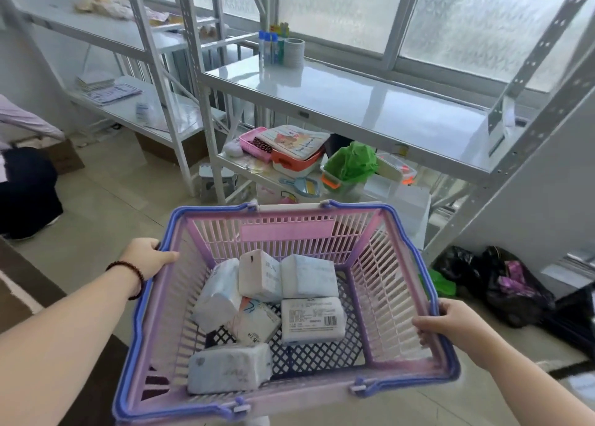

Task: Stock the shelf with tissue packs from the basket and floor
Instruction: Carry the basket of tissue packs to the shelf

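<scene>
Carrying step: left hand (146, 255) and right hand (446, 322) curled on basket (380, 264) rims, tissue packs (309, 319) inside, facing shelf (338, 103); next, probably set down, free one hand.

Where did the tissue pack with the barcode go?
In the head view the tissue pack with the barcode lies flat in the basket, right of centre on its floor, just below another pack and beside the tilted pack.

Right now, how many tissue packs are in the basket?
6: far left, far middle, far right, centre, right with barcode, near left. More may lie hidden underneath.
</scene>
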